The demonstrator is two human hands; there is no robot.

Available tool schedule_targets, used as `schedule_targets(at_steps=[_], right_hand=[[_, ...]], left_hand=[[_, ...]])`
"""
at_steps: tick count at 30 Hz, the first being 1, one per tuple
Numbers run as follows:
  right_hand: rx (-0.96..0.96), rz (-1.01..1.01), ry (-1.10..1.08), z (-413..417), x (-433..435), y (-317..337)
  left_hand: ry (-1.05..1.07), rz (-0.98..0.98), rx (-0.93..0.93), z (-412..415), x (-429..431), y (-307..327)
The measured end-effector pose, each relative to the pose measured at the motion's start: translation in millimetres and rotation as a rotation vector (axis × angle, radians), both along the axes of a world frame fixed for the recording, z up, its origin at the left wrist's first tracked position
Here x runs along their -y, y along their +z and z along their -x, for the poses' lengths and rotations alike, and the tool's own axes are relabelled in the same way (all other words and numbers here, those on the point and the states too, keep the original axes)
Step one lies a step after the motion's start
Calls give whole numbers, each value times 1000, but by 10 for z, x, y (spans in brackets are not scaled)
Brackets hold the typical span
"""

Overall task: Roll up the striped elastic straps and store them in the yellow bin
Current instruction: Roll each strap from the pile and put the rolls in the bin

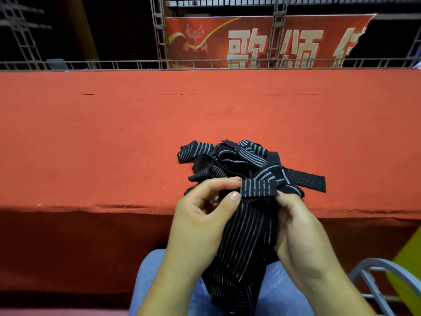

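Observation:
A tangled pile of black elastic straps point(237, 163) with thin white stripes lies near the front edge of the red carpeted platform point(114, 133). One long strap point(246, 242) hangs from my hands down onto my lap. My left hand point(200, 215) pinches the folded top end of this strap between thumb and forefinger. My right hand point(296, 226) grips the same end from the right side, fingers curled behind it. A yellow bin point(410, 265) shows only as a corner at the lower right edge.
A grey metal chair frame point(373, 279) stands at lower right, in front of the yellow bin. Metal truss railing point(159, 65) and a red banner point(250, 42) run along the platform's far side. My knees in blue jeans point(148, 277) are below the platform edge.

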State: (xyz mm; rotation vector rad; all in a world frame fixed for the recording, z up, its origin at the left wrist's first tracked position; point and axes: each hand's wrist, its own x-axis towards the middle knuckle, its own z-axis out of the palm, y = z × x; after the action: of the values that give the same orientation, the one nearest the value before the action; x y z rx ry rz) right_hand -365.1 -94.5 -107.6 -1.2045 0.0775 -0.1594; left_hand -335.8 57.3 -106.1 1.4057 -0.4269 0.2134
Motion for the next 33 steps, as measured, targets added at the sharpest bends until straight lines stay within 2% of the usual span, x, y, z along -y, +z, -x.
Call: schedule_targets(at_steps=[2, 5, 7, 12, 14, 17, 20, 25, 30, 33], right_hand=[[19, -12, 20, 18, -6, 16], [93, 222, 25, 37, -11, 41], [130, 289, -11, 30, -3, 39], [182, 246, -60, 11, -18, 38], [204, 211, -123, -28, 12, 69], [245, 164, -214, -119, 89, 201], [293, 146, -281, -200, 163, 366], [352, 122, -252, -276, 146, 574], [331, 219, -283, -316, 148, 546], [311, 275, -307, -310, 188, 522]], left_hand=[[11, 12, -5, 5, -3, 14], [7, 20, -32, 17, 2, 23], [-9, 28, -49, 18, 2, 17], [-120, 15, -112, -3, 3, -14], [-165, -53, -115, -19, 4, -64], [-111, -195, -71, -43, 7, -152], [-95, -191, -89, -65, -9, -188], [-213, -241, -120, -32, -3, -173], [-99, -162, -47, -78, -17, -222], [-155, -109, -50, -85, -74, -197]])
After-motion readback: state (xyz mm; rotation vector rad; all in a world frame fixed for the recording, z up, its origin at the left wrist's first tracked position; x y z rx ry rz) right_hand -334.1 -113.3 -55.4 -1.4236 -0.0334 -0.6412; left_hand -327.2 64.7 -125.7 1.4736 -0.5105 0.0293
